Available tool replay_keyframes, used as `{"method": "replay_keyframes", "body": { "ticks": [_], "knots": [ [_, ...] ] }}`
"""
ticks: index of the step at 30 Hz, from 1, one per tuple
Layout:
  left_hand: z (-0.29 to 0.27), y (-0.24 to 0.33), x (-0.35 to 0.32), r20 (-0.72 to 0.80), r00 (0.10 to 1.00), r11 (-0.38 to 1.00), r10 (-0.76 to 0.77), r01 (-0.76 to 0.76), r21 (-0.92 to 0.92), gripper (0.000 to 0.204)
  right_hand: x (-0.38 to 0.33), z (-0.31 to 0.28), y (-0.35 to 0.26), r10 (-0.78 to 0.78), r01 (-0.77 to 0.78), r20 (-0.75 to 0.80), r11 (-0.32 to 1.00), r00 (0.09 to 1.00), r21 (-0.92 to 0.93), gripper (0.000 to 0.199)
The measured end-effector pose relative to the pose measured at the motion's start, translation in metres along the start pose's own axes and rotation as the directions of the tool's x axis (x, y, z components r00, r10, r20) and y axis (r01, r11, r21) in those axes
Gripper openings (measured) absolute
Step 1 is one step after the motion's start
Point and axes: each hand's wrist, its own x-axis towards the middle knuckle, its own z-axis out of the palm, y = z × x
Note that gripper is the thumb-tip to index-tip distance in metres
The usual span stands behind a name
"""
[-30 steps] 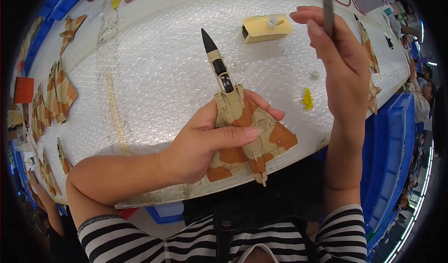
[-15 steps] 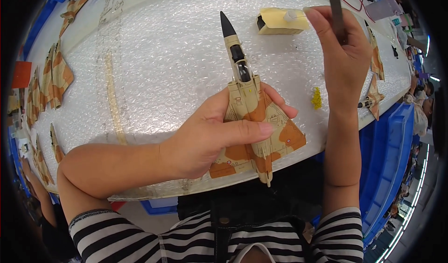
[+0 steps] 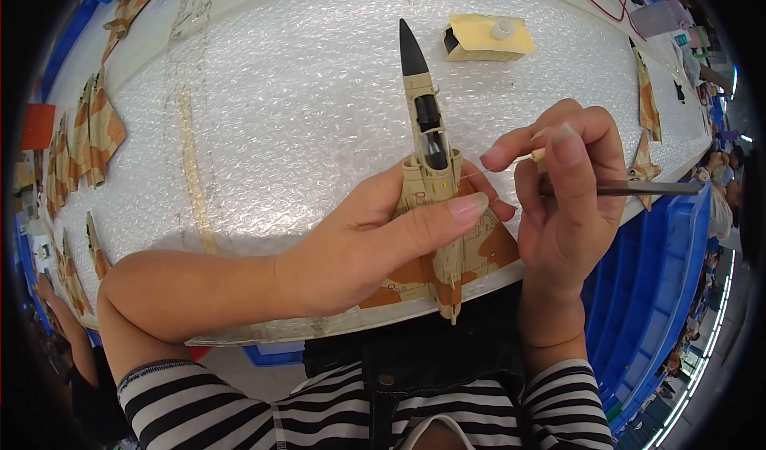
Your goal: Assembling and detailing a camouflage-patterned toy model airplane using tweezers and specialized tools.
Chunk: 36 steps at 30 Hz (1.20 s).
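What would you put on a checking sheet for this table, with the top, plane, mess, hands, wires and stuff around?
Surface: shiny, bumpy white worktop with a yellowish strip.
Job's things: camouflage toy plane, black nose pointing away from the person; thin needle with a pale handle, reaching toward the plane's side, contact unclear.
Clutter: more toy planes toward both sides; yellow-topped box with a small white cup on it.
Hands: left hand holds the plane; right hand holds the needle and a metal tool.
Cables: red wire, far right.
Surroundings: blue bins at right; another person's arm at left.
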Motion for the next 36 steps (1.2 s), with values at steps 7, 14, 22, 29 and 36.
{"method": "replay_keyframes", "body": {
  "ticks": [7,14,22,29,36],
  "knots": [
    [-0.0004,0.0019,-0.001,0.001,1.0,0.998,0.016,-0.016,0.057,0.033,-0.0024,-0.0012,0.0011,0.039,-0.04,0.018,0.998,0.999,0.043,0.011],
    [-0.0015,0.0063,0.0002,0.063,0.998,0.991,-0.019,0.011,0.131,0.045,-0.0027,-0.0007,0.0012,0.043,-0.044,0.02,0.998,0.999,0.055,0.01],
    [-0.0013,0.0061,0.0002,0.068,0.998,0.99,-0.005,-0.005,0.141,0.046,-0.0031,-0.0004,0.002,0.044,-0.046,0.03,0.997,0.999,0.059,0.009],
    [-0.0019,0.0065,0.0007,0.082,0.997,0.989,0.0,-0.012,0.15,0.047,-0.0026,-0.0013,0.0014,0.046,-0.048,0.031,0.997,0.998,0.053,0.009],
    [0.0001,0.0059,-0.0003,0.03,1.0,0.989,-0.008,0.003,0.146,0.044,-0.0027,-0.0005,0.0008,0.06,-0.06,0.007,0.996,0.998,0.062,0.009]
  ]
}}
